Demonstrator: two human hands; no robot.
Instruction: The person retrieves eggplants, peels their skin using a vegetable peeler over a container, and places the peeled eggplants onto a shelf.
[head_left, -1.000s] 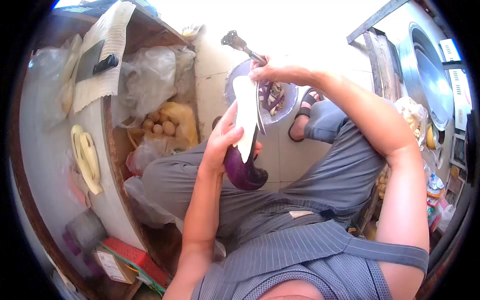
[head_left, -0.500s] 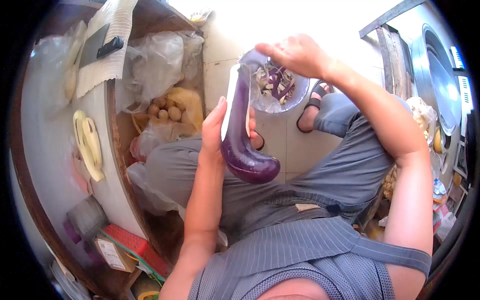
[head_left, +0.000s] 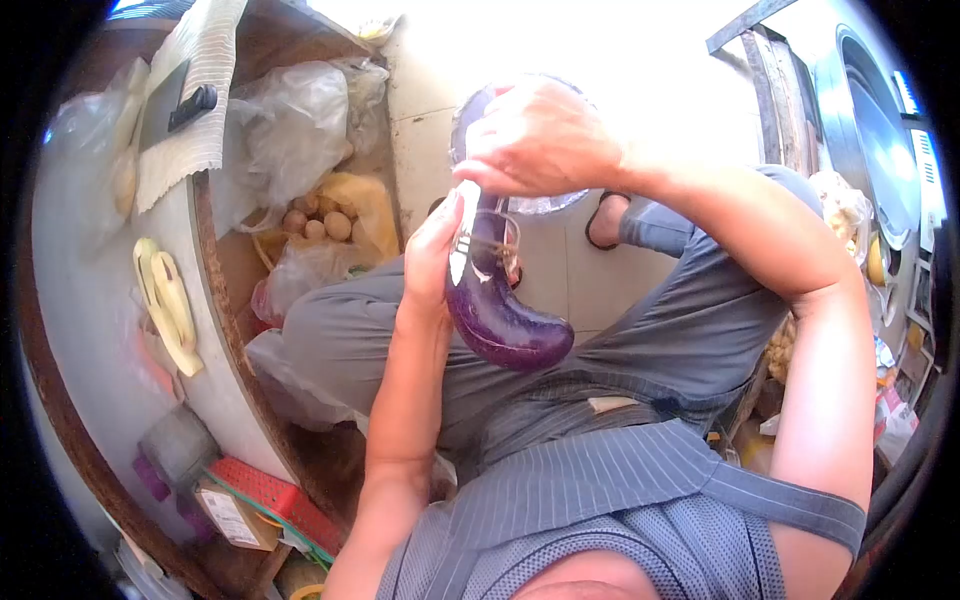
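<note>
A curved purple eggplant (head_left: 507, 325) hangs over my lap, its wide end toward me and a pale peeled strip on its left side. My left hand (head_left: 432, 250) is wrapped round its upper part. Above it, my right hand (head_left: 545, 140) is closed on a peeler (head_left: 492, 240), whose blade end lies on the eggplant; the handle is hidden in the fist. Behind my right hand is a bowl (head_left: 552, 203) on the floor, mostly covered. Peeled pale eggplants (head_left: 168, 308) lie on the counter at the left.
A knife (head_left: 192, 107) rests on a cloth (head_left: 215, 65) at the upper left. Below are plastic bags (head_left: 290, 115), eggs (head_left: 338, 226) and a red basket (head_left: 255, 485). Metal basins (head_left: 870, 130) stand at the right. A sandalled foot (head_left: 607, 222) is near the bowl.
The eggplant has been turned so that more purple skin faces up. My right hand has come down and left with the peeler, now over the eggplant's top and hiding most of the bowl.
</note>
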